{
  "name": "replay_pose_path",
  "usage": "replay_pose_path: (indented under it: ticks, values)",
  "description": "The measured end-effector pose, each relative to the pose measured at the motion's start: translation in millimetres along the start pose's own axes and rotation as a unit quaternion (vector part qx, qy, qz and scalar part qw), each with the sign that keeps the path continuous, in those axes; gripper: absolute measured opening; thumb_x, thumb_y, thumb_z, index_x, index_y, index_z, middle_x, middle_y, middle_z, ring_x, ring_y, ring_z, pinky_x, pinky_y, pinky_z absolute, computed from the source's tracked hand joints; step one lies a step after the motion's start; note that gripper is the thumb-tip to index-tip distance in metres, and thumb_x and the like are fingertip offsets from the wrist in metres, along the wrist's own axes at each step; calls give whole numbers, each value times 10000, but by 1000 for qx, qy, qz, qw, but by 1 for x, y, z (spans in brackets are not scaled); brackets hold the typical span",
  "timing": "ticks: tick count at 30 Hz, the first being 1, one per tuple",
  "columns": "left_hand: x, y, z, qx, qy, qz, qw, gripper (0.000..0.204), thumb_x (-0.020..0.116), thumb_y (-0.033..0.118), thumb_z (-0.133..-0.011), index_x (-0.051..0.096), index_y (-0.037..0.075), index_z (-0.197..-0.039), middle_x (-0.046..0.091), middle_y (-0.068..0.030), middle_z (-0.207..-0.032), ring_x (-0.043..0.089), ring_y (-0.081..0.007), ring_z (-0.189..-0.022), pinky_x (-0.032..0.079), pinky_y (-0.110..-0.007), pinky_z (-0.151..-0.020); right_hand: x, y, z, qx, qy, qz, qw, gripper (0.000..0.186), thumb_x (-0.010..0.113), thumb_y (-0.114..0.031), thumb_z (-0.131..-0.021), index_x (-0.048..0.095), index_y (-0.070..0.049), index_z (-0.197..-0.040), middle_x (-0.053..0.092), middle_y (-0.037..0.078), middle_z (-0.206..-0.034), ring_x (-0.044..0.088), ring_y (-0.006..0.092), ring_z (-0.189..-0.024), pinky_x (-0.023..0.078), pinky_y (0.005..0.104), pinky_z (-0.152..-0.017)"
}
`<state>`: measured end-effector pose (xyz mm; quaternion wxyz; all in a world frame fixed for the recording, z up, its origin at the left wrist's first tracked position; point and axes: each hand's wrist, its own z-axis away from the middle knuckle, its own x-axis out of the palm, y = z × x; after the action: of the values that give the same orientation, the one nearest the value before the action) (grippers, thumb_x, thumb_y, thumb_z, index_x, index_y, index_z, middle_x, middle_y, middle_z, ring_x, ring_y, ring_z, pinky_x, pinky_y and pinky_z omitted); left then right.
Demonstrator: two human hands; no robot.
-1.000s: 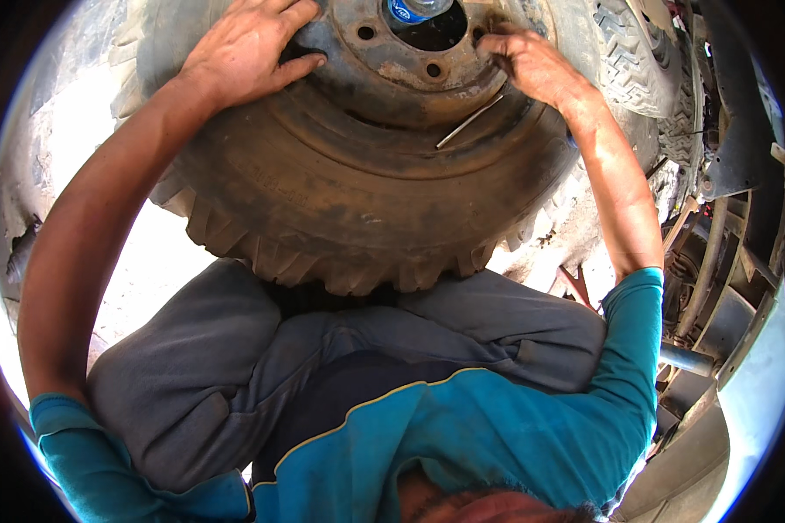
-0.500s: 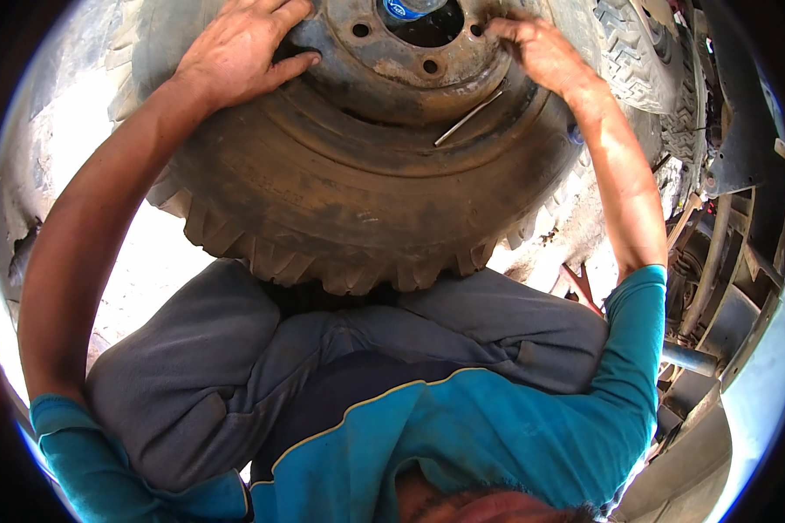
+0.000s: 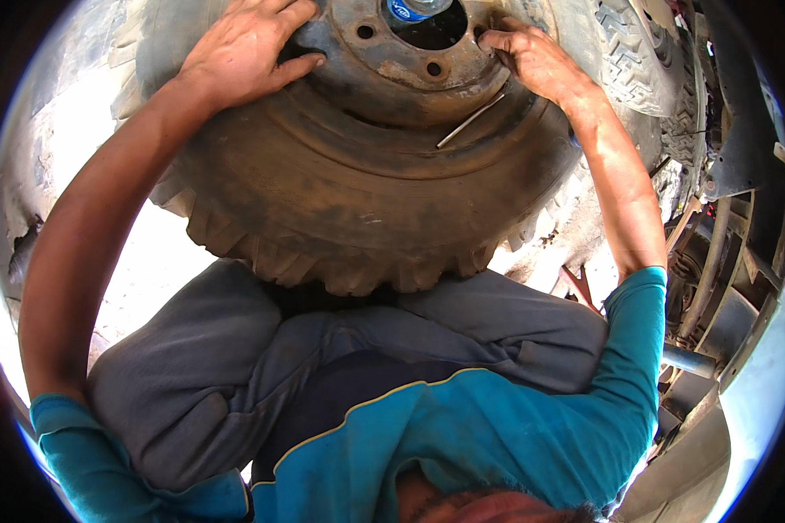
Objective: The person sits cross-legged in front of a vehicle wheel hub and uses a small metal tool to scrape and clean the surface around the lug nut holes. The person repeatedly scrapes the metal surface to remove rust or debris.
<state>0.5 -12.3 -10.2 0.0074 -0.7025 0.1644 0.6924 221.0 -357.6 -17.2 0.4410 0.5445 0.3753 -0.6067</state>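
Observation:
A large dirty tyre (image 3: pixel 349 209) with chunky tread lies in front of my folded legs, with a rusty steel wheel rim (image 3: pixel 392 74) in its middle. My left hand (image 3: pixel 249 48) rests open on the rim's left side, thumb spread away from the fingers. At the rim's right side, beside a bolt hole, my right hand (image 3: pixel 536 61) has its fingers curled together; whatever they may hold is hidden. Just below that hand, a thin metal rod (image 3: pixel 471 120) lies slanted against the rim and the tyre's sidewall. Inside the centre hole shows a blue-labelled clear bottle (image 3: pixel 410 10).
Another treaded tyre (image 3: pixel 632 61) stands at the far right. Down the right side are metal frame parts (image 3: pixel 715 261) and a grey cylindrical bar (image 3: pixel 689 359). Bright sunlit ground (image 3: pixel 153 261) shows on the left.
The fingers of my right hand have curled and dipped slightly at the rim. The rim and rod appear shifted a little right and down. My left hand stays on the rim.

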Motion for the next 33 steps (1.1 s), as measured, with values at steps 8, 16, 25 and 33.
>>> replay_pose_path:
  ticks: [8,16,25,33]
  values:
    - [1,-3,2,9,8,5,1000,525,735,429,-882,621,5,-1170,577,-171,-1167,515,-362,-1150,433,-440,-1031,-2,2,0,-19,5,-31,999,368,647,15,-904,715,-160,-1220,685,151,-1271,682,383,-1109,567,435,-964]
    - [-2,0,1,1,6,0,1000,525,741,429,-875,629,5,-1163,580,-171,-1155,515,-361,-1146,437,-439,-1026,-13,3,-11,-10,4,-41,999,313,646,-2,-916,716,-139,-1189,699,154,-1114,676,390,-1051,560,461,-888]
    - [5,-6,3,30,36,-9,999,512,747,429,-870,625,9,-1136,577,-171,-1145,515,-358,-1132,435,-442,-1023,-4,3,-5,3,-18,-6,1000,358,637,15,-895,718,-149,-1204,655,156,-1326,658,368,-1175,562,435,-979]
    - [2,-5,-1,29,29,-3,999,503,748,430,-867,624,13,-1119,577,-171,-1140,516,-358,-1129,437,-439,-1019,7,6,3,-6,-29,3,1000,395,648,37,-873,721,-153,-1212,641,177,-1371,633,377,-1234,553,415,-1023]
